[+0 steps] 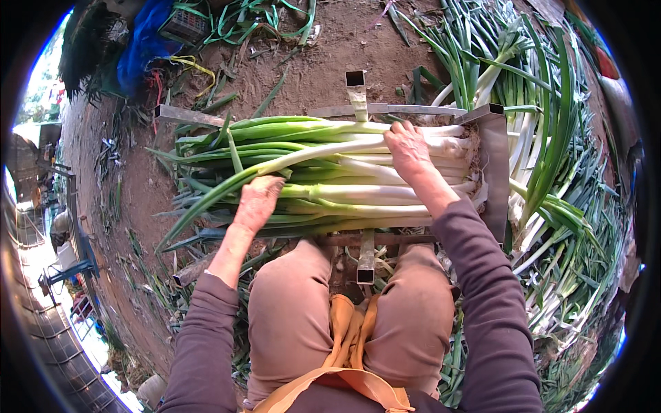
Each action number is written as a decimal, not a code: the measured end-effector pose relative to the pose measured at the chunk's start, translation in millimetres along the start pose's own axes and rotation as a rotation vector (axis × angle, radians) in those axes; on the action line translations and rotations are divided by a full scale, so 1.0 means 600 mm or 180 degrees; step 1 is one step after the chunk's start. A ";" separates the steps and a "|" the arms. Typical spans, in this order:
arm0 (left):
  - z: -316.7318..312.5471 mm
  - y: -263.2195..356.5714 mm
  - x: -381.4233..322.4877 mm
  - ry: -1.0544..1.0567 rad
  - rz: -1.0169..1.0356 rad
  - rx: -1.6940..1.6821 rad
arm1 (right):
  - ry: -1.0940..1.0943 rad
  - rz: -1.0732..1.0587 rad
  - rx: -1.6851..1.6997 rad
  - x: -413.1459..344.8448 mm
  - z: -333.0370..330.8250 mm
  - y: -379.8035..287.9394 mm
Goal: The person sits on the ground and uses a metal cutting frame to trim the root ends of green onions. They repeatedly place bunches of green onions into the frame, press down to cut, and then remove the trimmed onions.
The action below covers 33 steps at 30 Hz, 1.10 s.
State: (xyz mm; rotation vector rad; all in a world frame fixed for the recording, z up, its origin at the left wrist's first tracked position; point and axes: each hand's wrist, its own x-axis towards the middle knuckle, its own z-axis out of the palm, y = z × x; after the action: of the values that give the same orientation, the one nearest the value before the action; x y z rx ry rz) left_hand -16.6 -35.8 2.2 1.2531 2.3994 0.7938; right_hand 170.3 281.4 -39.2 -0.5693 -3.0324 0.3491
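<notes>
A thick layer of large green onions [356, 193] lies crosswise in a metal frame [494, 170] before my knees. Their rooted white ends are at the right, close to the frame's upright plate, and their green leaves spread left. One onion [315, 151] lies slantwise on top. My right hand [408, 144] has its fingers curled over the white shank of that onion. Just below its green part, my left hand [261, 199] rests on the layer with bent fingers. The left fingertips are hidden, so I cannot tell whether they grip a stalk.
A large heap of green onions [563, 258] covers the ground at the right. Square metal posts [357, 95] stick up from the frame's sides. Blue plastic sheeting [147, 44], a crate [186, 25] and green strips [248, 20] lie at the far left on bare soil [320, 67].
</notes>
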 end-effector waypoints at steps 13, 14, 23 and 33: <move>0.007 0.104 0.101 0.0099 0.1071 0.0894 | 0.0144 0.0051 0.1122 -0.225 -0.017 0.005; 0.034 0.104 0.126 -0.0393 0.1439 0.0856 | 0.0195 0.0093 0.1082 -0.227 -0.017 0.002; 0.065 0.093 0.162 -0.1734 0.1186 0.1197 | 0.0244 -0.0076 0.0484 -0.224 -0.044 -0.026; 0.102 0.111 0.111 -0.1204 0.0760 0.0858 | 0.0120 -0.0286 0.0625 -0.217 -0.011 0.056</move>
State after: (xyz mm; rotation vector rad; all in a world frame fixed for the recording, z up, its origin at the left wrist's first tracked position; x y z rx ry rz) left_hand 20.2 70.0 -7.7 1.6483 2.1203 0.2582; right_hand 304.2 266.1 -39.7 -0.4202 -2.9294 0.6150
